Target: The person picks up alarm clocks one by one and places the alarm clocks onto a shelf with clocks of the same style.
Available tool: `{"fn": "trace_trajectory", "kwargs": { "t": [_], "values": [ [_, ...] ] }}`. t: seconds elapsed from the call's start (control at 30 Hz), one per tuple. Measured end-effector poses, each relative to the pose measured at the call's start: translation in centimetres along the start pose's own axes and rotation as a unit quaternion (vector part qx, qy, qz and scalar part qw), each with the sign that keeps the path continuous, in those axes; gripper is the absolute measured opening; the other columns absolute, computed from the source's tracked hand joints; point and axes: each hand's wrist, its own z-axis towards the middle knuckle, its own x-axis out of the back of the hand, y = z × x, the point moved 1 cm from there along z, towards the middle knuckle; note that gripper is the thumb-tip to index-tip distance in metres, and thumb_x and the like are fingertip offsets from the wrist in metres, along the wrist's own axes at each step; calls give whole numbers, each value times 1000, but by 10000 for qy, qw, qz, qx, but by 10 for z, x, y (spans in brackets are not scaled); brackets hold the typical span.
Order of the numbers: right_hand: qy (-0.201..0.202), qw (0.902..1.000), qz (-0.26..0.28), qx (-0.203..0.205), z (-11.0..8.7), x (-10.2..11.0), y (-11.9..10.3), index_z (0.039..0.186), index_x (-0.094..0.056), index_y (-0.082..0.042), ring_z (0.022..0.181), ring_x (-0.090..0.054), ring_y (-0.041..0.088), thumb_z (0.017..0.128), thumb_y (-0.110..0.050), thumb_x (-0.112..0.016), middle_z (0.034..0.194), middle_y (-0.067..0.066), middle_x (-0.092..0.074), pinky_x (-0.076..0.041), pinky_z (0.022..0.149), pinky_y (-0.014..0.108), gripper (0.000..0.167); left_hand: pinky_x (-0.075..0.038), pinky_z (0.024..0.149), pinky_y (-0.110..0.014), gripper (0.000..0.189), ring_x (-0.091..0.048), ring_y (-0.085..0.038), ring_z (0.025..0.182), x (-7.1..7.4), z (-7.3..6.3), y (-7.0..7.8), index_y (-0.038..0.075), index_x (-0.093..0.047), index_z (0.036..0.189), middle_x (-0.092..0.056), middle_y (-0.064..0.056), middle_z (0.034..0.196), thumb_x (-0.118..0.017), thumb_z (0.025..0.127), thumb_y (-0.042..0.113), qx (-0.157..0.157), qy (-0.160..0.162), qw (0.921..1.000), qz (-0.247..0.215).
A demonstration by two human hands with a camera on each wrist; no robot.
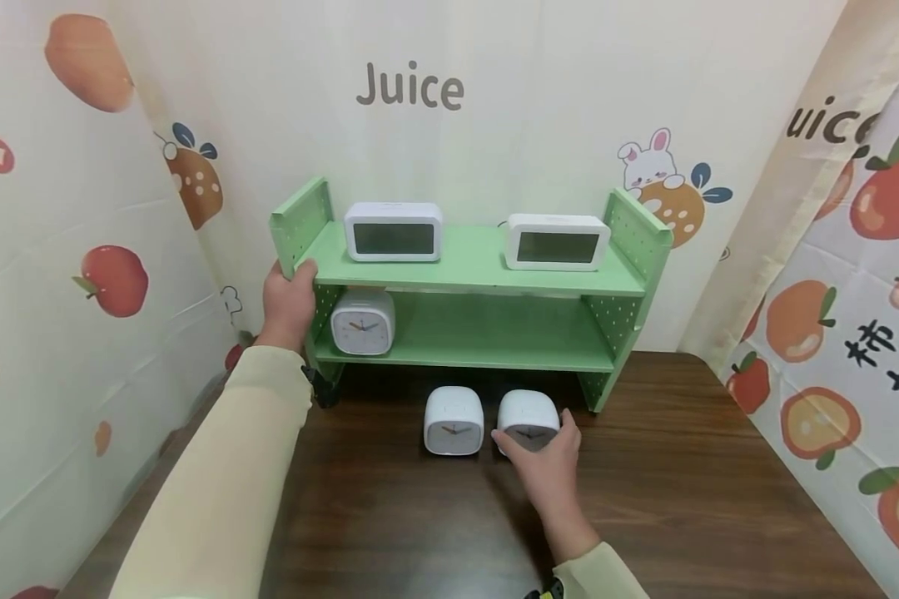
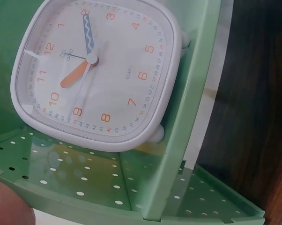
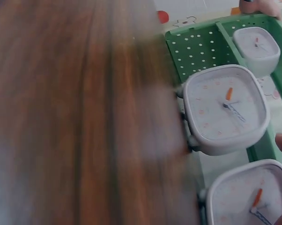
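Observation:
A green two-tier shelf (image 1: 449, 333) stands on the table, and my left hand (image 1: 288, 301) grips its left end by the upper board; some of its fingers are hidden. Right of that hand, a white alarm clock (image 1: 363, 323) sits on the lower tier, its dial (image 2: 117, 61) large in the left wrist view. In front of the shelf, my right hand (image 1: 550, 466) holds the right-hand one of two white alarm clocks (image 1: 528, 408), thumb at its left and a finger at its right. The other clock (image 1: 454, 421) stands just left of it on the table.
Two white digital clocks with dark screens, a left one (image 1: 393, 233) and a right one (image 1: 558, 243), stand on the upper tier. The brown wooden table (image 1: 689, 499) spreads forward and right. Fruit-printed curtains (image 1: 539, 100) hang behind and at both sides.

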Motion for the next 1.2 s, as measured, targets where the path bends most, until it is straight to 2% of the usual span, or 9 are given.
{"fn": "trace_trajectory", "kwargs": {
  "t": [0.17,0.3,0.63,1.2],
  "values": [
    [258,9988,177,-381,6,-10,2,161,-3,-1,144,-23,45,75,-43,-92,161,28,-11,-28,114,59,131,-34,113,-49,68,-42,-23,133,-1,-2,3,15,-33,160,-43,-12,155,-43,103,50,55,-95,9999,-37],
    [478,9969,356,-515,8,-16,5,159,-7,-2,140,-26,45,75,-36,-93,158,27,-14,-31,112,58,125,-34,113,-48,67,-43,-22,132,0,-2,2,15,-35,160,-43,-11,154,-44,103,50,23,-90,9999,-43],
    [587,9961,633,-199,9,-19,12,156,-13,-2,133,-35,42,75,-22,-93,149,26,-25,-33,109,56,116,-34,113,-49,65,-43,-22,132,0,-5,3,16,-36,159,-44,-11,153,-43,103,49,-28,-80,10000,-45],
    [733,9955,603,-29,13,-18,16,154,-20,0,131,-37,41,75,-23,-94,147,25,-30,-33,109,54,110,-34,114,-47,64,-44,-22,132,-1,-5,4,16,-35,159,-44,-10,153,-44,103,47,92,-20,10000,-31]
  ]
}}
